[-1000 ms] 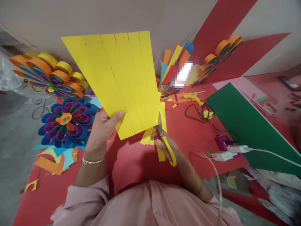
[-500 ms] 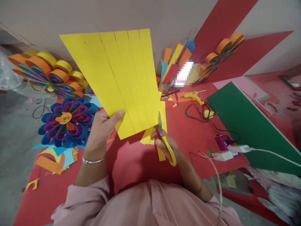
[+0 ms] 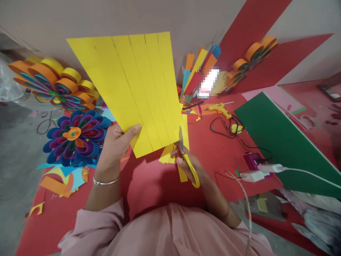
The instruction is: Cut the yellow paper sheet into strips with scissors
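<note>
A sheet of yellow paper with several dark lines ruled along its length is held up over the red table. My left hand pinches its lower left edge, thumb on the front face. In my right hand is a pair of scissors with yellow handles, fingers closed round them. The blades point upward at the sheet's lower right corner; whether they touch the paper I cannot tell. Below that corner, yellow paper strips lie on the table, partly hidden by the sheet and my right hand.
Paper flowers and cut scraps lie to the left. Behind, a holder carries coloured strips. A yellow glue gun with its black cord, a purple power socket with plugs, and a green board are on the right.
</note>
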Demonstrator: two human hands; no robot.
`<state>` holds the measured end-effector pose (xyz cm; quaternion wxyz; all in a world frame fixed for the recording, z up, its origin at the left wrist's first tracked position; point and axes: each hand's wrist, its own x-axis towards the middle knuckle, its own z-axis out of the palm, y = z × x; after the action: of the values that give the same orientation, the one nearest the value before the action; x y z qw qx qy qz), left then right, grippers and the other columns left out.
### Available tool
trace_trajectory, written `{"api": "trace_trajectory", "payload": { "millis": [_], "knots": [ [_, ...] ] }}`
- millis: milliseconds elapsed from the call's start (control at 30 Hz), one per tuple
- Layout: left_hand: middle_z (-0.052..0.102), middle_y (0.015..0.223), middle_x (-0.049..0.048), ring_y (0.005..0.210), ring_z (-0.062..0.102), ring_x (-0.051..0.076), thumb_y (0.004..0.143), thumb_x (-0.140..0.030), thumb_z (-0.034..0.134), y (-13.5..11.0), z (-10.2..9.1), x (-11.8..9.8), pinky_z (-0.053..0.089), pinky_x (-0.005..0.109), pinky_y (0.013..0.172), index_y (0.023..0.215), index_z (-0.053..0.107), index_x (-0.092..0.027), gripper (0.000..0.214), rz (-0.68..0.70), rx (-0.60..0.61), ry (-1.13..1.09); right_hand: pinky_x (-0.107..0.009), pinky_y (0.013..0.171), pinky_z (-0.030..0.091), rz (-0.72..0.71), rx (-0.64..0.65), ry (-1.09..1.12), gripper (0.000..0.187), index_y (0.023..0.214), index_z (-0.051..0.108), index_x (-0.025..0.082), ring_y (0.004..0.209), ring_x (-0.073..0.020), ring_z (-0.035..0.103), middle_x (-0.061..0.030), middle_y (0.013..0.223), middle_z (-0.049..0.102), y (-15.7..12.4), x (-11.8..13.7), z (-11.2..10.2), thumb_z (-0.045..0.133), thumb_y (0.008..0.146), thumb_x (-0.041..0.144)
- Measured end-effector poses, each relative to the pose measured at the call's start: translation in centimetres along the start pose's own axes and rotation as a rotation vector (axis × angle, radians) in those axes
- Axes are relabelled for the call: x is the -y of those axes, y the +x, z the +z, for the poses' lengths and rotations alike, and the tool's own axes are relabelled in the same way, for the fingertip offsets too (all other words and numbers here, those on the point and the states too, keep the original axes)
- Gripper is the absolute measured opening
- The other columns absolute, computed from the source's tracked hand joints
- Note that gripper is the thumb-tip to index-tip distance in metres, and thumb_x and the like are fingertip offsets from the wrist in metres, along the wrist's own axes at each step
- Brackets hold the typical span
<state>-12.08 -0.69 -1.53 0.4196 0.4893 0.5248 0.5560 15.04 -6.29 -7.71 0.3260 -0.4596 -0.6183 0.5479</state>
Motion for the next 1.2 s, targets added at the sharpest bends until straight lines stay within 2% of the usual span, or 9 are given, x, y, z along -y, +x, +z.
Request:
{"api": "trace_trajectory", "payload": {
  "millis": [133, 233, 633, 767, 933, 1067, 1200],
  "knots": [
    [0.081, 0.124, 0.0032, 0.121, 0.074, 0.030, 0.086, -0.039, 0.085, 0.0, 0.1, -0.1, 0.058, 0.049, 0.111, 0.108, 0.085, -0.030, 0.024, -0.015, -0.026, 0.022, -0.035, 0.073, 0.055, 0.009, 0.005, 0.032, 0.054, 0.145, 0.057, 0.029, 0.090, -0.0229, 0.065, -0.0080, 0.116, 0.067, -0.1, 0.0, -0.1, 0.054, 0.102, 0.062],
    [0.082, 0.123, 0.0064, 0.121, 0.074, 0.031, 0.085, -0.037, 0.084, 0.0, 0.2, -0.1, 0.057, 0.050, 0.112, 0.110, 0.085, -0.027, 0.027, -0.011, -0.034, 0.017, -0.037, 0.076, 0.056, -0.013, 0.011, 0.013, 0.051, 0.143, 0.059, 0.028, 0.091, -0.0234, 0.065, -0.0088, 0.119, 0.067, -0.1, 0.1, -0.2, 0.054, 0.103, 0.059],
    [0.082, 0.121, 0.0006, 0.123, 0.073, 0.030, 0.087, -0.037, 0.084, 0.0, 0.2, 0.0, 0.057, 0.049, 0.114, 0.108, 0.085, -0.034, 0.022, -0.012, -0.017, 0.012, -0.037, 0.077, 0.056, -0.001, 0.011, 0.010, 0.051, 0.140, 0.061, 0.028, 0.093, -0.0247, 0.066, -0.0097, 0.119, 0.067, 0.1, 0.6, -0.1, 0.054, 0.102, 0.061],
    [0.082, 0.120, 0.0026, 0.124, 0.073, 0.030, 0.086, -0.037, 0.084, 0.0, 0.3, -0.1, 0.057, 0.049, 0.114, 0.104, 0.084, -0.030, 0.020, -0.007, -0.026, 0.007, -0.036, 0.078, 0.055, 0.000, 0.011, 0.014, 0.053, 0.143, 0.060, 0.029, 0.096, -0.0247, 0.065, -0.0096, 0.119, 0.066, 0.1, 0.2, -0.1, 0.054, 0.102, 0.062],
    [0.082, 0.118, 0.0009, 0.126, 0.072, 0.031, 0.085, -0.039, 0.084, 0.0, 0.3, -0.2, 0.056, 0.050, 0.115, 0.102, 0.084, -0.033, 0.018, -0.016, -0.014, 0.029, -0.035, 0.075, 0.053, 0.002, 0.023, 0.061, 0.053, 0.145, 0.056, 0.030, 0.092, -0.0237, 0.061, -0.0071, 0.108, 0.064, 0.1, 0.1, -0.1, 0.054, 0.103, 0.062],
    [0.082, 0.119, 0.0007, 0.126, 0.072, 0.033, 0.084, -0.043, 0.084, 0.1, 0.3, -0.2, 0.057, 0.050, 0.114, 0.105, 0.084, -0.032, 0.023, -0.033, -0.022, 0.049, -0.034, 0.073, 0.050, 0.002, 0.033, 0.072, 0.051, 0.139, 0.059, 0.028, 0.082, -0.0207, 0.057, -0.0041, 0.096, 0.061, 0.1, -0.2, 0.1, 0.052, 0.103, 0.064],
    [0.083, 0.116, 0.0013, 0.125, 0.072, 0.034, 0.081, -0.044, 0.086, 0.2, 0.2, 0.0, 0.057, 0.051, 0.114, 0.102, 0.084, -0.032, 0.024, -0.038, -0.030, 0.046, -0.033, 0.068, 0.047, -0.007, 0.024, 0.151, 0.054, 0.141, 0.057, 0.028, 0.078, -0.0188, 0.054, -0.0027, 0.094, 0.058, 0.4, -0.6, 0.4, 0.054, 0.102, 0.066]
  ]
}}
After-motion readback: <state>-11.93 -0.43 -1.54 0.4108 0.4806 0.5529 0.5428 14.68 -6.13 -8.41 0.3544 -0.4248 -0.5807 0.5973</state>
